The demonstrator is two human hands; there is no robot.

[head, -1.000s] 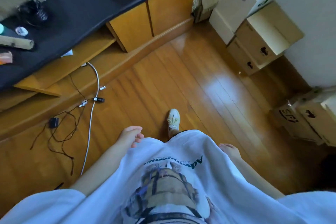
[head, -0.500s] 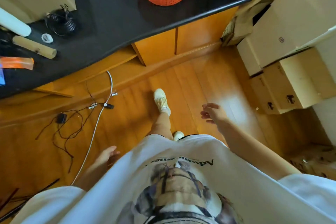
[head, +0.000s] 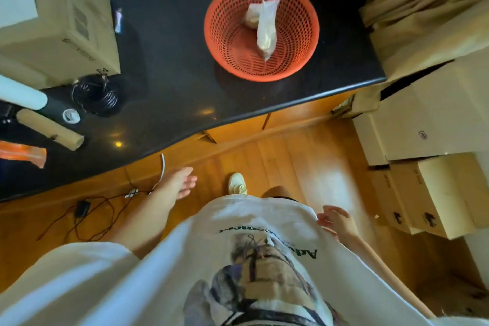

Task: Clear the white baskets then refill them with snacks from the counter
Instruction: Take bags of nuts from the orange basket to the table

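An orange mesh basket (head: 304,42) sits on the black counter (head: 172,82) ahead of me, holding two pale snack bags (head: 266,29). No white basket is in view. My left hand (head: 181,182) hangs open and empty just below the counter's front edge. My right hand (head: 336,221) is open and empty beside my white shirt, low on the right. Both hands are well short of the orange basket.
Cardboard boxes (head: 434,193) are stacked on the right, and a large box (head: 63,21) stands on the counter's left. A black cable coil (head: 95,95), a cardboard tube (head: 50,130) and an orange packet (head: 23,155) lie at the counter's left. Cables (head: 100,206) trail on the wooden floor.
I have stepped closer to the counter, and the view has tilted up to show the whole orange basket. My left hand swung forward and my right hand dropped back to my side.
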